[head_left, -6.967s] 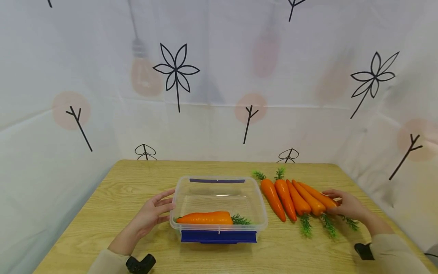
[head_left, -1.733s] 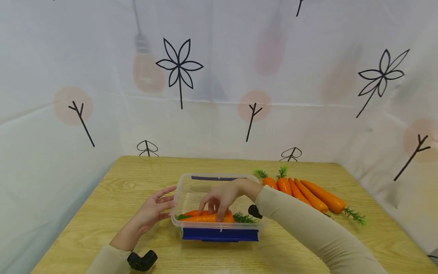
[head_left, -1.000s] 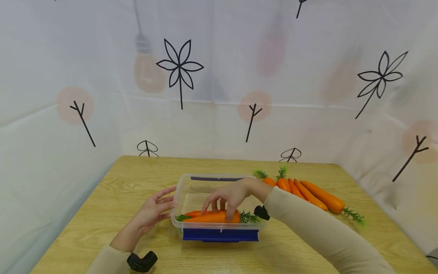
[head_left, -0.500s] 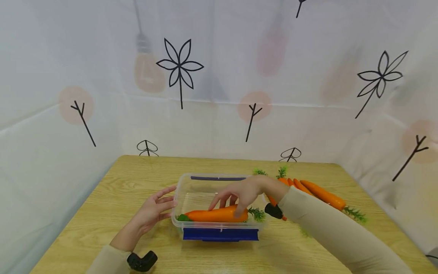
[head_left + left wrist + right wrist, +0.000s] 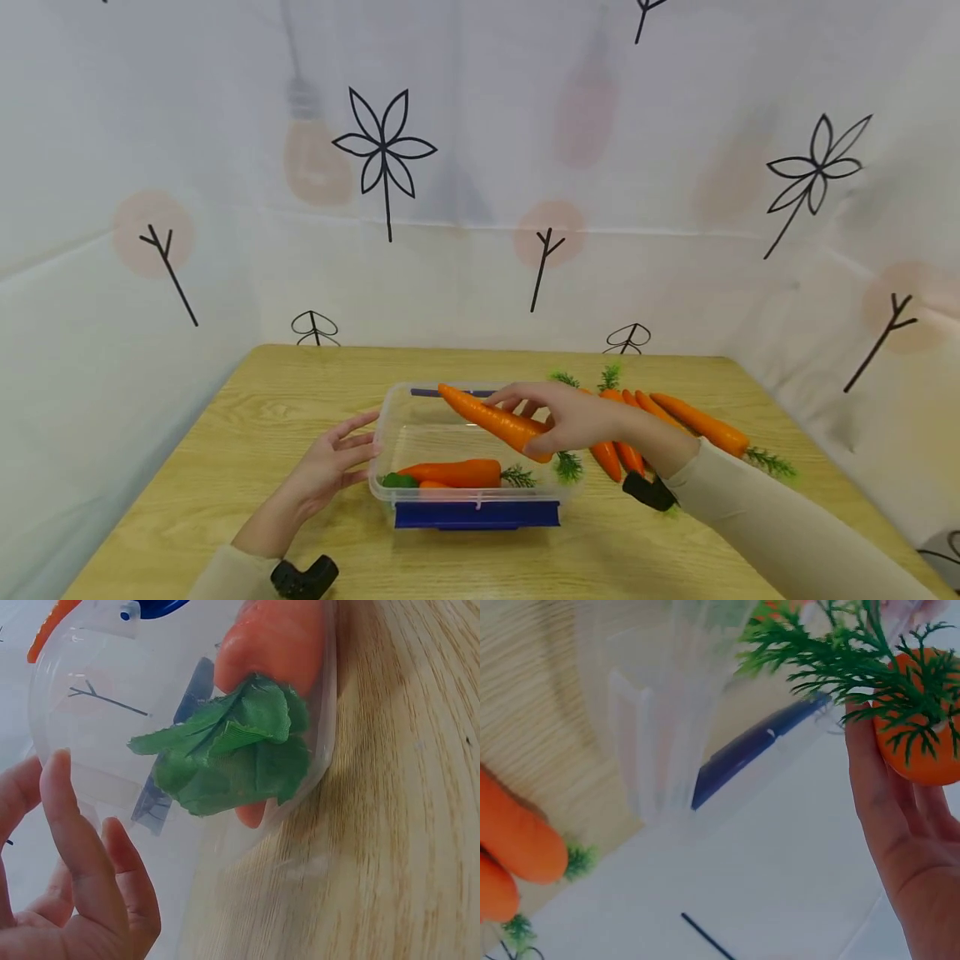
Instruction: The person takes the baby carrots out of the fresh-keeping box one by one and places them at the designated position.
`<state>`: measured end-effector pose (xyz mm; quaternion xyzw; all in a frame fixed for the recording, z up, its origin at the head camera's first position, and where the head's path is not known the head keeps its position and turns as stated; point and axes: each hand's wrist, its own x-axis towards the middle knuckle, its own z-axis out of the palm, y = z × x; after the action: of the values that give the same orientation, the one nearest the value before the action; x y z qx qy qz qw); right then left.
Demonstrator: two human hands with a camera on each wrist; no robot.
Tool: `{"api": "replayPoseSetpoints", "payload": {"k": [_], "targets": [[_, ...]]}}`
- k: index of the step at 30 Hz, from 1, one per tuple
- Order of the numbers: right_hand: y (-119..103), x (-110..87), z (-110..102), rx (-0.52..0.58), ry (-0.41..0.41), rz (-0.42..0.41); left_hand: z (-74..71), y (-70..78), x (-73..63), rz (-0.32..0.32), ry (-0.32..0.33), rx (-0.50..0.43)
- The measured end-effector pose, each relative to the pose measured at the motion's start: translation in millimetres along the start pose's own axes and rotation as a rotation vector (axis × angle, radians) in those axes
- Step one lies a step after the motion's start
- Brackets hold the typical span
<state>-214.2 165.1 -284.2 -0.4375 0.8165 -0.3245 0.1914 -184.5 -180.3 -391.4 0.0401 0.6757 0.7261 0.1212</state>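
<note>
My right hand (image 5: 581,415) grips an orange carrot (image 5: 491,417) with feathery green tops, tilted with its tip up to the left, over a clear plastic box (image 5: 525,495) with blue latches. In the right wrist view, fingers curl round the thick end of the held carrot (image 5: 919,761). Inside the box, another carrot (image 5: 461,472) lies along the near wall, with part of an orange piece below it and a broad green leaf (image 5: 397,481) at its left. My left hand (image 5: 322,467) has its fingers extended, tips right at the box's left wall.
Several carrots (image 5: 705,423) lie side by side on the wooden table (image 5: 300,383) right of the box, partly hidden by my right forearm. A patterned white cloth (image 5: 465,283) hangs behind the table. A black cable (image 5: 937,554) shows at the far right.
My right hand moved from the carrots on the table into the box, then raised a carrot up and rightward from the ones inside. My left hand has stayed at the box's left side.
</note>
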Motion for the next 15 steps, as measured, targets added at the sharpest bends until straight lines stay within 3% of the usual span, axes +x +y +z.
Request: {"api": "replayPoseSetpoints", "payload": {"k": [8,15], "targets": [[4,-30.6,-5,0.035,0.289,0.054,-1.7,-1.4,-0.1,-0.003,-0.007,-0.014],[10,-51.2,-6,0.092,0.483,0.032,-0.8,-1.5,0.4,-0.010,-0.002,-0.003]]}}
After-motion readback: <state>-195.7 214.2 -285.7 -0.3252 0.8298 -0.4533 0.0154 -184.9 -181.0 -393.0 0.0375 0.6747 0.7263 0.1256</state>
